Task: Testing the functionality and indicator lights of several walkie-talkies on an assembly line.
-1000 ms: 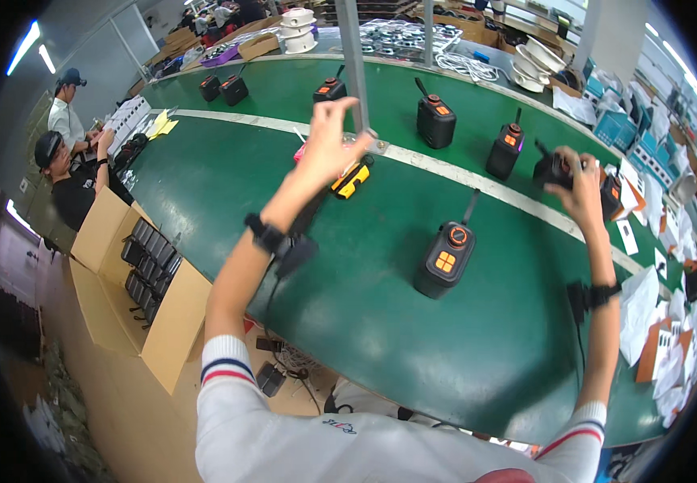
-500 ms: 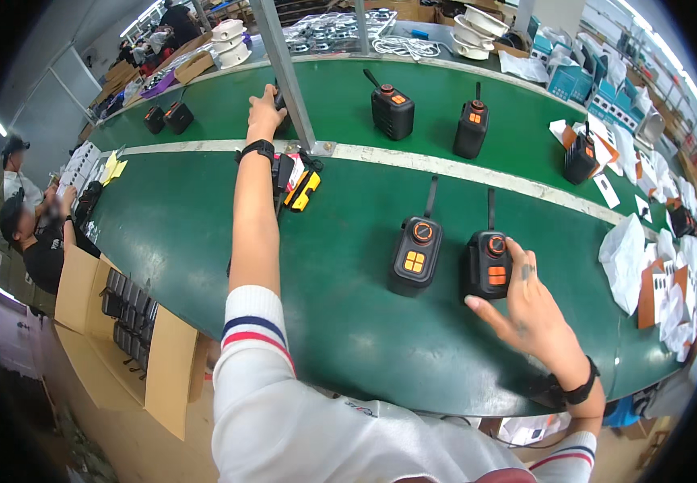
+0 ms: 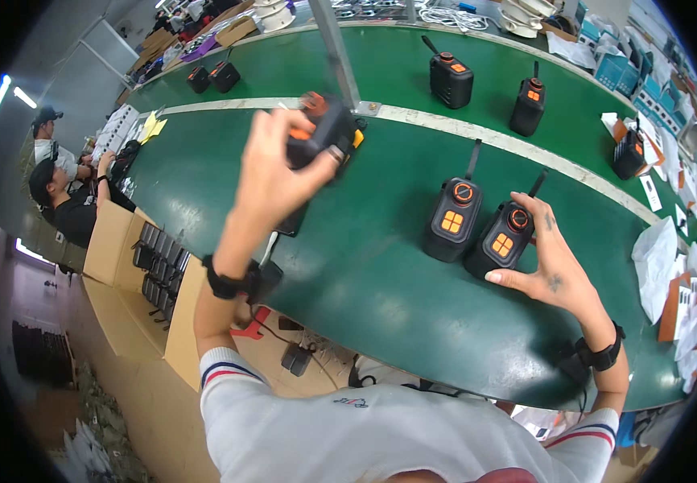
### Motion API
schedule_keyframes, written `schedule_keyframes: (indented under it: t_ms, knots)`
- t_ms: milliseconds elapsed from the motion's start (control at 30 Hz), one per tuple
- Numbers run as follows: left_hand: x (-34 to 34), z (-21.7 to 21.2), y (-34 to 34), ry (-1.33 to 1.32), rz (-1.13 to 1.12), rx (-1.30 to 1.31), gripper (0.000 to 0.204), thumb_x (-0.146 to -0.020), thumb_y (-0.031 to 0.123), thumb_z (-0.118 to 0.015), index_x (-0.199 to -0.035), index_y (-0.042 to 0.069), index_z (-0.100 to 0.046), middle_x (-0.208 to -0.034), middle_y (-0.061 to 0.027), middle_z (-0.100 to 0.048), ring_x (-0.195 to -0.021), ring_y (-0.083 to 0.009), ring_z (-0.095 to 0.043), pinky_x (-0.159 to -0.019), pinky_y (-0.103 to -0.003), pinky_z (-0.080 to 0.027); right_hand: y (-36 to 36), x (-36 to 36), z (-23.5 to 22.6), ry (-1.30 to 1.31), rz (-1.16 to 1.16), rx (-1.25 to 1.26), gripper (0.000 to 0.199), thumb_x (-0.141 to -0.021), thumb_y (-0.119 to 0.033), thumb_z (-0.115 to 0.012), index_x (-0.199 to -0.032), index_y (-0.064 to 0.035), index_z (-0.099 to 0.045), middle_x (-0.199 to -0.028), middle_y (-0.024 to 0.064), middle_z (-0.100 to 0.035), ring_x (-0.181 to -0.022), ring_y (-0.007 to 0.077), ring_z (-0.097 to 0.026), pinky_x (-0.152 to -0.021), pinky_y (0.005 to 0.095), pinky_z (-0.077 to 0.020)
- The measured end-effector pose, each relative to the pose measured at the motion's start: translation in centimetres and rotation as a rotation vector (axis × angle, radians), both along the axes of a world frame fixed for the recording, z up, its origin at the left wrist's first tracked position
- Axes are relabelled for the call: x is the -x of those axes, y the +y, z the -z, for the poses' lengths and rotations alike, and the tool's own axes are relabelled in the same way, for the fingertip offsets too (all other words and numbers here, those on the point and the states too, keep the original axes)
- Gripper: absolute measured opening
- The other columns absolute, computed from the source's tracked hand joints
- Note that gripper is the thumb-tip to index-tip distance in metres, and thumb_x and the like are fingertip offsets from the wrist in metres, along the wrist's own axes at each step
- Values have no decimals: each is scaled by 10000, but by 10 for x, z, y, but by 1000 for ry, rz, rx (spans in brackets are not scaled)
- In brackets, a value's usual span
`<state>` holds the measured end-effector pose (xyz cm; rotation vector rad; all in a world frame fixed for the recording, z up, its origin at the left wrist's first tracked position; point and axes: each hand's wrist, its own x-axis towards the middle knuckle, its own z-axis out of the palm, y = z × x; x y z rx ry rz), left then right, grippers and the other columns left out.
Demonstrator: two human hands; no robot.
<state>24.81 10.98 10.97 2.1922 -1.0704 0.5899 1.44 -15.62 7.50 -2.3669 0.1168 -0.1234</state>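
My left hand (image 3: 276, 173) is closed round a black boxy device (image 3: 334, 129) with an orange knob, raised over the near green surface and smeared by motion. My right hand (image 3: 564, 278) grips another such device (image 3: 500, 241) by its right side, thumb at the lower front and fingers at the top. This one leans, its strap pointing up and right; four-part orange buttons sit below the round knob. Close on its left stands a matching black device (image 3: 451, 221), upright, touched by neither hand. A yellow-and-black item (image 3: 358, 138) is partly hidden behind the left-hand device.
A metal post (image 3: 336, 60) rises from the pale strip (image 3: 437, 121) dividing the table. Beyond it stand several black devices (image 3: 451, 82). White bags and papers (image 3: 658, 262) lie at the right. An open carton (image 3: 127, 310) of black devices sits lower left, near two people (image 3: 71, 189).
My left hand has come back from beside the post, bringing a black device nearer. The device at my right hand has tilted, and the fingers now wrap its side. The view has shifted.
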Motion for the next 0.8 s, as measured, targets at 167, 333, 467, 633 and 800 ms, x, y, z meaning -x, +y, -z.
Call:
schedule_keyframes:
  t_ms: [167,333,467,633,800]
  knots:
    - [45,41,-12,158,209,-110,431,-675,160,-781,-993,40,-515,-940,-118,-482,-894,-266,-536,-738,-335,-484,-1,-21,4,-91,-128,-39,828,-706,-316,-778,-1342,-35,-328,-1300,217,-376,-1243,361,-407,-1055,419,-331]
    - [62,50,-35,311,277,-142,547,-697,173,-764,-1170,106,-498,-954,-146,-421,-887,-291,-497,-762,-377,-443,-2,-37,17,-154,-126,-77,799,-665,-306,-785,-1320,-72,-392,-1269,189,-411,-1198,342,-447,-1024,417,-361]
    - [66,53,-38,299,249,-219,618,-707,178,-761,-1263,172,-490,-934,-146,-372,-838,-299,-478,-739,-381,-442,-2,-46,26,-256,-112,-91,747,-628,-331,-800,-1251,-60,-490,-1246,170,-443,-1170,341,-470,-1006,400,-378]
    - [97,63,-27,203,274,-188,642,-700,173,-761,-1283,167,-493,-913,-146,-367,-832,-291,-452,-704,-375,-437,0,-23,19,-206,-186,-42,765,-593,-298,-793,-1253,-63,-486,-1245,179,-439,-1157,359,-473,-996,404,-378]
    - [143,50,-15,273,302,-301,715,-732,187,-757,-1361,103,-429,-1023,-168,-364,-872,-283,-500,-713,-366,-485,5,14,1,-61,-141,13,829,-608,-322,-817,-1305,-72,-442,-1319,218,-390,-1215,388,-427,-1019,437,-361]
